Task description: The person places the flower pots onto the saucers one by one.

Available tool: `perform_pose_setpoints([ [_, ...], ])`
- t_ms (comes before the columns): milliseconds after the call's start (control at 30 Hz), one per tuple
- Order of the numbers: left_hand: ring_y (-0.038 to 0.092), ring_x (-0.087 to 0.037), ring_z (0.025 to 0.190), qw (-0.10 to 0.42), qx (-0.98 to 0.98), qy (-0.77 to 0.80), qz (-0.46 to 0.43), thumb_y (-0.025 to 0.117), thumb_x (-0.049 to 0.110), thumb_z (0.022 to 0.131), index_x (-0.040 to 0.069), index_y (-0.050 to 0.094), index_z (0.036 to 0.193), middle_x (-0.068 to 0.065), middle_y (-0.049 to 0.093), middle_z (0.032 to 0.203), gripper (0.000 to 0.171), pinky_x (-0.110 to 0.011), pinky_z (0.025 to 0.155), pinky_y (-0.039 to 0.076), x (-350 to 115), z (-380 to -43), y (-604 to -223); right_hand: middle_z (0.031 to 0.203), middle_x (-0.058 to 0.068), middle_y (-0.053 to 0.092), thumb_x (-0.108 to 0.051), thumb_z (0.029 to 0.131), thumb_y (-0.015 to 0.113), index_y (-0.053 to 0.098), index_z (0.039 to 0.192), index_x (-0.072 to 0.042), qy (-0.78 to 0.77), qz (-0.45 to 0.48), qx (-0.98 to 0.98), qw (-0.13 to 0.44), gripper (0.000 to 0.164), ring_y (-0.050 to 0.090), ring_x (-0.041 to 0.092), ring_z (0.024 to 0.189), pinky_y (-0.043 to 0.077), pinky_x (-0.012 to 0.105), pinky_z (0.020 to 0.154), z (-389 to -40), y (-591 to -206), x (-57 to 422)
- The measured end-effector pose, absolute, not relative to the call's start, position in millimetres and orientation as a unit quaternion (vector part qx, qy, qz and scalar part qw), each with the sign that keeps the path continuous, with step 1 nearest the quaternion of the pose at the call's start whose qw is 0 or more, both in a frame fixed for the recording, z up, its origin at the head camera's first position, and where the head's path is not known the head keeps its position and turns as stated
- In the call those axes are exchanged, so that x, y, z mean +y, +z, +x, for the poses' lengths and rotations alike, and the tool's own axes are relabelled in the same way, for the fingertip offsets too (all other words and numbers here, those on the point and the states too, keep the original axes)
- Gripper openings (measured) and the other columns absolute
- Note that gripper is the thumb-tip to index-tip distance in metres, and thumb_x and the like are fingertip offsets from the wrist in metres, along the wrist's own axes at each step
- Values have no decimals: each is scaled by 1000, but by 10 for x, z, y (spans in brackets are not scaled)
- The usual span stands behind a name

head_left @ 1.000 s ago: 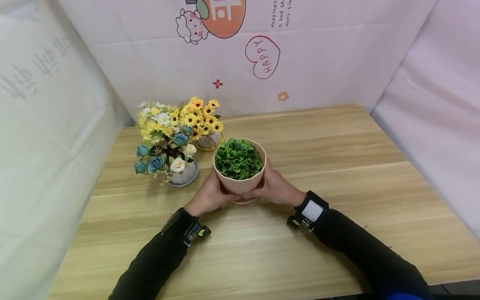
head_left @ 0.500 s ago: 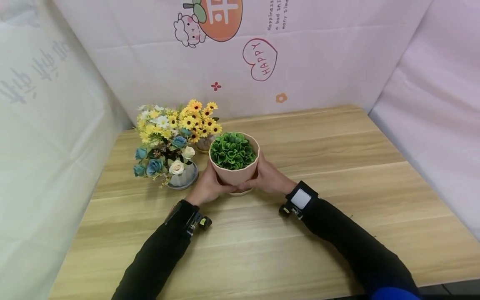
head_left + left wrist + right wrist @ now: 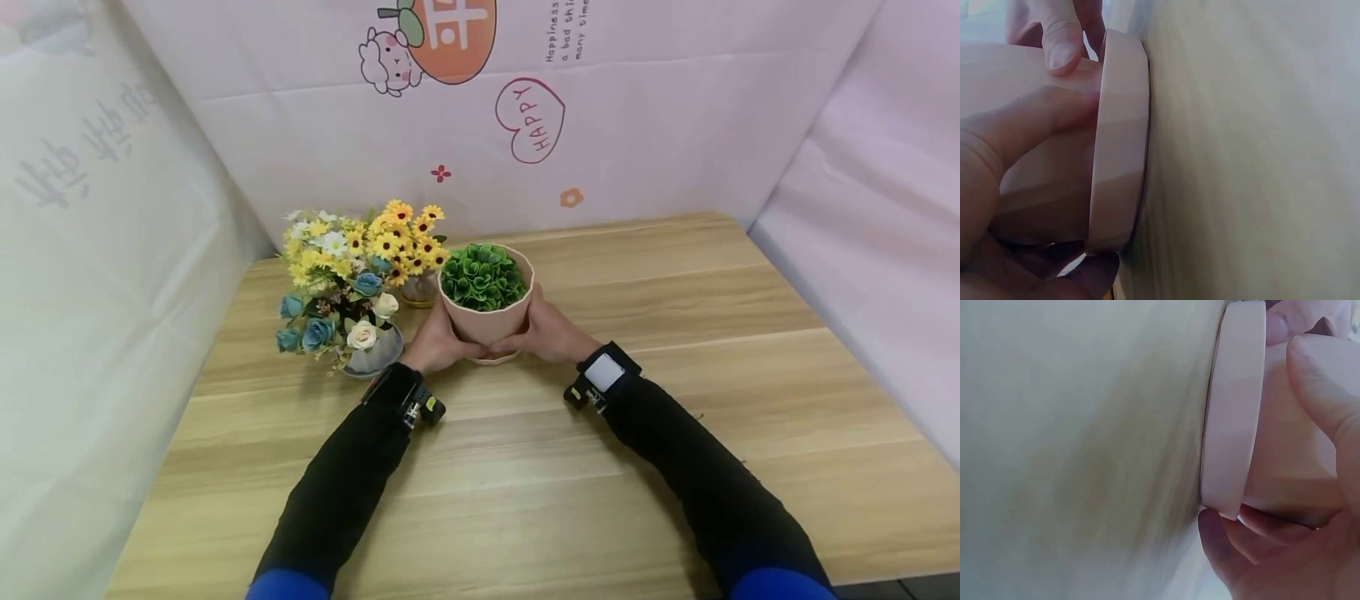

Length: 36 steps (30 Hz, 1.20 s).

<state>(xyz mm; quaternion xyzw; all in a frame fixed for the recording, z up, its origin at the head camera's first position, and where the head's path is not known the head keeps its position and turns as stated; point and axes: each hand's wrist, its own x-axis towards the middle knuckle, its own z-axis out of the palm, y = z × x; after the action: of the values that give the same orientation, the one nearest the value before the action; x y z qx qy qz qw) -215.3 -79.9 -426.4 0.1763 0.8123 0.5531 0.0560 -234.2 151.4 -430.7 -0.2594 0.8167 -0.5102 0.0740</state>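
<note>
A pale pink flowerpot (image 3: 486, 325) with a ball of green leaves (image 3: 483, 279) stands upright between both hands. The left hand (image 3: 442, 337) grips its left side, thumb across the front, fingers hidden behind. On the other side the right hand (image 3: 553, 329) holds it the same way, the two thumbs nearly meeting low on the pot. In the left wrist view the saucer (image 3: 1121, 144) under the pot is right at the wooden surface. Fingertips (image 3: 1213, 534) of the right hand reach under the saucer's edge in the right wrist view.
Left of the pot stand potted artificial flowers: blue and white roses (image 3: 318, 333), yellow and white daisies (image 3: 318, 250), and yellow dark-centred flowers (image 3: 405, 242) close to the left hand. The wooden table (image 3: 525, 483) ends at a printed white cloth (image 3: 637, 125) behind.
Both hands have carried the flowerpot away from the body, toward the back of the table, beside the yellow flowers. The grip stays the same.
</note>
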Motion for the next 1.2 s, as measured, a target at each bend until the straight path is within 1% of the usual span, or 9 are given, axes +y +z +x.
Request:
perform_pose_setpoints([
  [267, 33, -24, 158, 57, 810, 557, 173, 92, -6, 71, 21, 7, 169, -5, 27, 173, 132, -41, 134, 25, -714, -2467, -4290, 172, 13, 29, -17, 82, 93, 1, 168, -15, -492, -238, 834, 79, 125, 32, 29, 159, 26, 49, 133, -2584, -4308, 1583],
  [433, 36, -27, 156, 68, 819, 549, 155, 92, -4, 71, 19, 10, 169, -7, 30, 172, 130, -43, 132, 29, -682, -2624, -4275, 172, 14, 29, -21, 83, 93, 1, 167, -13, -475, -205, 851, 89, 125, 33, 29, 158, 29, 48, 132, -2713, -4301, 1603],
  [633, 31, -28, 159, 80, 808, 565, 147, 89, -6, 74, 19, 3, 170, -8, 23, 175, 131, -44, 133, 28, -665, -2785, -4326, 171, 17, 30, -24, 85, 91, 4, 166, -11, -458, -168, 867, 102, 119, 34, 32, 158, 29, 49, 132, -2832, -4277, 1602],
  [833, 30, -31, 160, 87, 807, 567, 141, 88, -4, 77, 18, 1, 169, -10, 20, 175, 129, -46, 133, 29, -700, -2827, -4356, 174, 17, 26, -28, 87, 90, -1, 168, -11, -445, -158, 874, 109, 122, 29, 33, 160, 26, 50, 133, -2883, -4277, 1577],
  [933, 28, -29, 161, 91, 817, 552, 138, 88, 1, 81, 19, -2, 169, -10, 18, 176, 127, -44, 133, 28, -734, -2821, -4361, 175, 15, 23, -28, 88, 89, -2, 169, -13, -452, -169, 869, 111, 122, 27, 32, 161, 24, 50, 134, -2891, -4284, 1567],
  [1033, 24, -29, 163, 103, 834, 524, 141, 86, 11, 88, 18, -7, 169, -11, 14, 177, 124, -45, 134, 27, -761, -2763, -4309, 175, 13, 23, -28, 89, 88, 1, 169, -15, -476, -213, 847, 100, 119, 26, 30, 162, 23, 50, 134, -2893, -4304, 1573],
  [1100, 20, -30, 165, 112, 854, 486, 148, 83, 21, 93, 16, -13, 168, -13, 8, 178, 122, -47, 135, 26, -789, -2689, -4237, 174, 15, 24, -29, 90, 87, 5, 170, -14, -475, -251, 840, 80, 116, 28, 33, 160, 25, 53, 133, -2875, -4305, 1575],
  [1167, 11, -32, 166, 119, 880, 433, 154, 79, 32, 97, 12, -17, 168, -17, 0, 179, 121, -49, 136, 20, -824, -2576, -4145, 173, 16, 23, -41, 92, 83, 5, 170, -14, -428, -243, 868, 62, 113, 24, 37, 161, 25, 60, 131, -2770, -4268, 1595],
  [1200, 6, -33, 167, 122, 894, 401, 160, 76, 36, 99, 9, -18, 167, -19, -5, 179, 119, -50, 137, 16, -843, -2507, -4088, 174, 19, 19, -47, 94, 79, 3, 170, -12, -392, -227, 890, 58, 113, 20, 41, 162, 22, 64, 131, -2701, -4236, 1607],
])
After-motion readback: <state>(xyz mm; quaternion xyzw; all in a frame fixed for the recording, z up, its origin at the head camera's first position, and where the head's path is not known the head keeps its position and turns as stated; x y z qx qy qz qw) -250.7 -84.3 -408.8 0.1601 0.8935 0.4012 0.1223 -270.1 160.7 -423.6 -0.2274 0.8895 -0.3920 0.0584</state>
